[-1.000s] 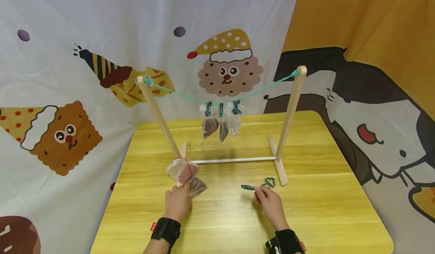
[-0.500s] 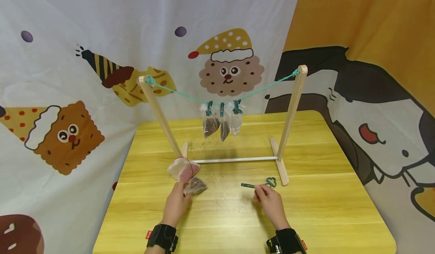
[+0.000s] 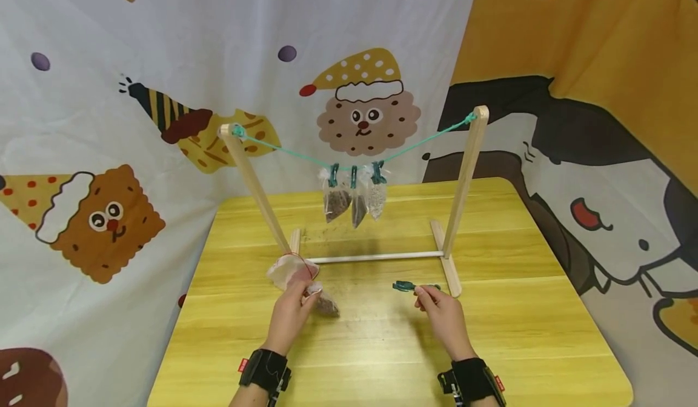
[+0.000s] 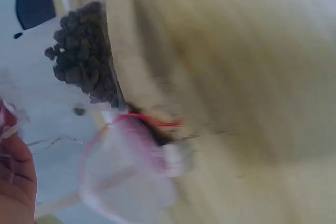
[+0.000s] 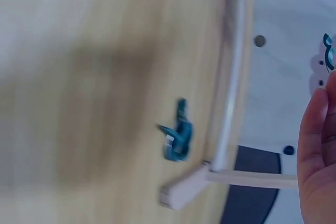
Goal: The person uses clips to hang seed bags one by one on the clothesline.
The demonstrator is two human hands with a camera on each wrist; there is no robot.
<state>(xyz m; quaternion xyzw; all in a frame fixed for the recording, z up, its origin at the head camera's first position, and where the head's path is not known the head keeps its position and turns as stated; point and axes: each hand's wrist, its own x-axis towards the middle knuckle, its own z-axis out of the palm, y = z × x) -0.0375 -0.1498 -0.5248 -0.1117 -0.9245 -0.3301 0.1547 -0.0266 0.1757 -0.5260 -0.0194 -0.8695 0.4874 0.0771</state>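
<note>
My left hand [image 3: 290, 310] pinches the gathered top of a small clear plastic bag [image 3: 327, 305], which slants down to the right. Dark brown crumbly lumps [image 4: 84, 56] fill its lower part in the left wrist view. Just behind that hand lies a whitish pouch [image 3: 280, 269] with pink contents and a red string. Between thumb and fingers my right hand [image 3: 444, 319] holds a teal clip [image 3: 403, 286] above the table. A second teal clip [image 5: 178, 137] lies on the wood below, mostly hidden behind the right fingers in the head view.
A wooden stand with two posts [image 3: 473, 171] carries a sagging green cord [image 3: 291, 152]. From its middle hang several small filled bags [image 3: 337, 204] on teal clips [image 3: 377, 172]. A white rod [image 3: 376, 257] joins the feet on the yellow wooden table [image 3: 518, 328]; a printed curtain hangs behind.
My left hand has gone from the pouch's edge to the bag of brown lumps, taken its top and lifted it. My right hand has risen slightly and turned the clip.
</note>
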